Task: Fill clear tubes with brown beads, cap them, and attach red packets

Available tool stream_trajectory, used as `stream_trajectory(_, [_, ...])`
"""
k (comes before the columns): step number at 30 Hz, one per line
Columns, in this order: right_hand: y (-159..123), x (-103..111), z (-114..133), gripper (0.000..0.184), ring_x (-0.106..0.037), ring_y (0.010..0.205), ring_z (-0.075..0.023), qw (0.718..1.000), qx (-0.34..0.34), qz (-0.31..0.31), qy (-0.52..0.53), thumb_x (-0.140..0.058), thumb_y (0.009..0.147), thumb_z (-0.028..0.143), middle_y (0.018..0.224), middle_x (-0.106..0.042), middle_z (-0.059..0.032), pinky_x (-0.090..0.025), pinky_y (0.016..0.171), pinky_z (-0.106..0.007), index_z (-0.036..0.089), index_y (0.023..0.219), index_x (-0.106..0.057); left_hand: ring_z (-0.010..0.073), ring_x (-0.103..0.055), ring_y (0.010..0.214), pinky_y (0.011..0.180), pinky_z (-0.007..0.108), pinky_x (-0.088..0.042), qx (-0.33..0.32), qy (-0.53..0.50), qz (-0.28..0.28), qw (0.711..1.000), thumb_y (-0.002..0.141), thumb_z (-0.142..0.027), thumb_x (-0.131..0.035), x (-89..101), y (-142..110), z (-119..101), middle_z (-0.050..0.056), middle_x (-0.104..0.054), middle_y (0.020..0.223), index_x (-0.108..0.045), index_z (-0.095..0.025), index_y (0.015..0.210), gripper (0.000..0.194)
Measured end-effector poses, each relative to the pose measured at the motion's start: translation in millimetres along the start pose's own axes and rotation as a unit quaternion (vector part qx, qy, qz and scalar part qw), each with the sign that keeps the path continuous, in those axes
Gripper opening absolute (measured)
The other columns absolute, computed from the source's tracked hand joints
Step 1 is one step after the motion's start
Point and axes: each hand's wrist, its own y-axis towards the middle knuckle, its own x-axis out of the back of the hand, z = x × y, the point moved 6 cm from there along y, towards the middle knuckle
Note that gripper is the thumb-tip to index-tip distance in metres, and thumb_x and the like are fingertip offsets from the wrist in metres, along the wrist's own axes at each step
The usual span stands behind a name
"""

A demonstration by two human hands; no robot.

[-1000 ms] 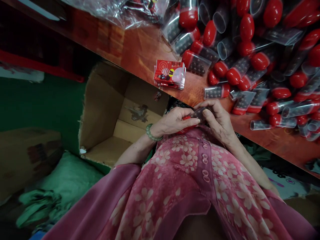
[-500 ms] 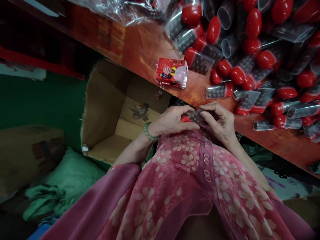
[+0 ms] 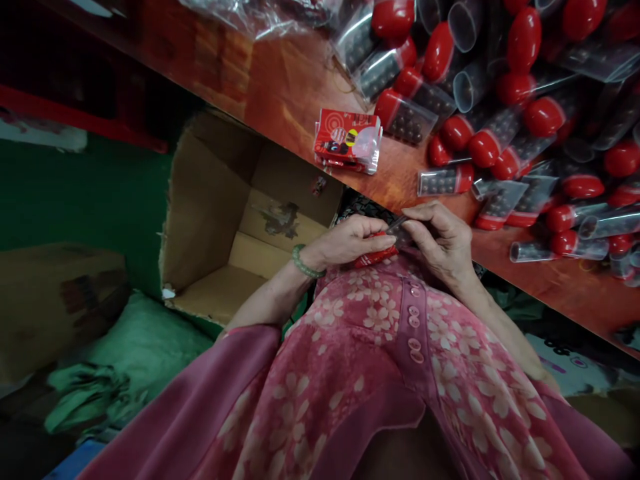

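Note:
At the table's front edge, just above my floral clothing, my left hand (image 3: 345, 241) is closed on a red printed packet (image 3: 376, 257). A green bead bracelet (image 3: 306, 263) circles that wrist. My right hand (image 3: 440, 237) pinches the upper end of a dark see-through piece (image 3: 399, 230) between thumb and forefinger. This piece meets the left fingertips; whether it is part of the packet or a separate tube, I cannot tell. Nearby on the table lies a small stack of red printed cards or packets (image 3: 347, 140).
Many clear tubes with red rounded caps and dark beads (image 3: 445, 181) are heaped on the wooden table (image 3: 280, 87). Clear plastic wrap (image 3: 270, 15) lies at the top. An open cardboard box (image 3: 205, 200) stands below the table's edge, with a green sack (image 3: 145, 340) at lower left.
More of the red packet shows below my left fingers, while less of the dark beaded part is visible between my hands. The view has shifted slightly.

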Motion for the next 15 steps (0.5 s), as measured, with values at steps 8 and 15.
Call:
stream_trajectory(8, [8,-2,6,0.01,-0.065,0.075,-0.0154,0.999,0.009,0.01,-0.037,-0.063,0.098,0.028,0.081,-0.068,-0.0004,-0.053,0.071,-0.031,0.024,0.095,-0.072,0.0107,-0.056,0.066,0.063,0.023,-0.044,0.003,-0.017,-0.06,0.998,0.08,-0.057,-0.077,1.1,0,4,0.002,-0.067,0.076,-0.068,-0.012,0.085,0.045])
stream_trajectory(15, [6,-5,9,0.01,-0.065,0.077,-0.0159,0.998,0.023,0.029,-0.054,-0.063,0.098,0.029,0.083,-0.07,-0.0011,-0.053,0.071,-0.031,0.024,0.098,-0.072,0.0082,-0.048,0.065,0.063,0.022,-0.04,-0.016,0.009,-0.095,0.995,0.067,-0.041,-0.086,10.5,6,3,-0.004,-0.056,0.07,-0.067,-0.012,0.084,0.039])
